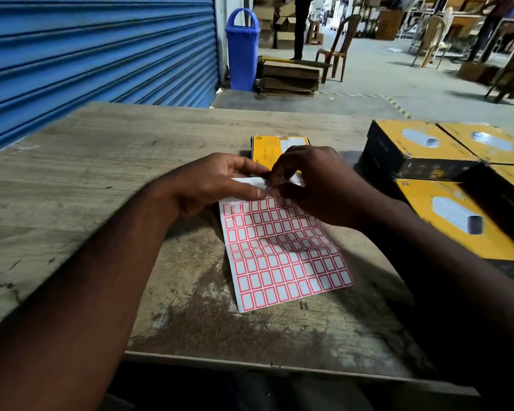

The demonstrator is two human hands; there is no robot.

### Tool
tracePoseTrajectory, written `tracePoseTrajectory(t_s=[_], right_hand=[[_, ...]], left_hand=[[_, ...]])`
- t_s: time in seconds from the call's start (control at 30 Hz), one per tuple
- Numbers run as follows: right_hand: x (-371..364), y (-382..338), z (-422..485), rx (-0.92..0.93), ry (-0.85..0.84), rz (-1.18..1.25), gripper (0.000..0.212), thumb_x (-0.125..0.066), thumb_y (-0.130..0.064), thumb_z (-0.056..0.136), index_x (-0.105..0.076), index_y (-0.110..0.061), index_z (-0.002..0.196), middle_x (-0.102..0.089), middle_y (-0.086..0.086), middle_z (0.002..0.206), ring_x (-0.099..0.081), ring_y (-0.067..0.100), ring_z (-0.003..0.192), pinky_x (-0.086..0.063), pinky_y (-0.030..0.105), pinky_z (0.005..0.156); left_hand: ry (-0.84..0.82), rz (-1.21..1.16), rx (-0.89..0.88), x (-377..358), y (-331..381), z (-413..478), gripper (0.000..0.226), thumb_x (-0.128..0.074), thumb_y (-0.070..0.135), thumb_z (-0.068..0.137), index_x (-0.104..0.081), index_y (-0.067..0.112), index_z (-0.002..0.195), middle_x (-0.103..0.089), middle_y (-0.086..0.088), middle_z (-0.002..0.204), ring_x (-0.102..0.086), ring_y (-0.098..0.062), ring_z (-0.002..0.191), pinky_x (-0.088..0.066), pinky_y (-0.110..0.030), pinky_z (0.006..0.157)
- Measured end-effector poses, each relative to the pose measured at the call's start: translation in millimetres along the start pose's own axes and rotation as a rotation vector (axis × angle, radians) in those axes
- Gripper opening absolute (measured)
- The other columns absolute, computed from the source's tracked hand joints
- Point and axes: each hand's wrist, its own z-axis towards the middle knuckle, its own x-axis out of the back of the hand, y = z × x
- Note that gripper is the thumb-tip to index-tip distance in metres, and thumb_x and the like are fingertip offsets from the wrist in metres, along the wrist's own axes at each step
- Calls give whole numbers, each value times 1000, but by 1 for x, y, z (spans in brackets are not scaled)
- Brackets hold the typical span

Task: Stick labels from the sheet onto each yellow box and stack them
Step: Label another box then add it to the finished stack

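A label sheet (282,250) with several red-bordered white labels lies at the middle of the wooden table (101,161). My left hand (217,182) pinches the sheet's far edge, which is bent up. My right hand (315,185) pinches at a label on that same edge, fingertips meeting the left thumb. Just behind my hands lies one yellow box (279,146), flat and partly hidden by my fingers. Several more yellow boxes sit at the right: one at the back (422,146), one beside it (493,143), one nearer (457,218).
A blue roller shutter (95,54) stands behind the table on the left. A blue bin (242,48) and stacked flat cardboard (290,78) sit on the floor beyond the table. Chairs and a standing person are farther back.
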Motion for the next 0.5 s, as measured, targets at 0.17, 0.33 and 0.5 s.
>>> tracePoseTrajectory(t_s=[0.17, 0.33, 0.5], right_hand=[[1, 0, -1, -25, -3, 39, 20, -66, -8, 90, -72, -25, 98, -65, -13, 103, -60, 2, 91, -47, 10, 72], [1, 2, -3, -57, 8, 109, 15, -67, -10, 91, -71, -24, 97, -68, -11, 96, -65, 7, 83, -57, 24, 71], [9, 10, -3, -81, 122, 158, 13, -68, -11, 90, -68, -24, 94, -69, -11, 92, -63, 3, 84, -53, 18, 75]], left_hand=[[29, 189, -50, -5, 0, 2, 56, -82, 6, 76, -59, 29, 122, -70, 3, 117, -74, -19, 95, -62, -38, 81], [-28, 233, -50, -6, 1, 0, 54, -81, 11, 79, -57, 24, 126, -73, -3, 112, -75, -22, 88, -62, -36, 75], [38, 339, -96, -11, -3, 1, 37, -75, 27, 86, -57, 25, 118, -76, -1, 95, -75, -18, 76, -61, -34, 66]])
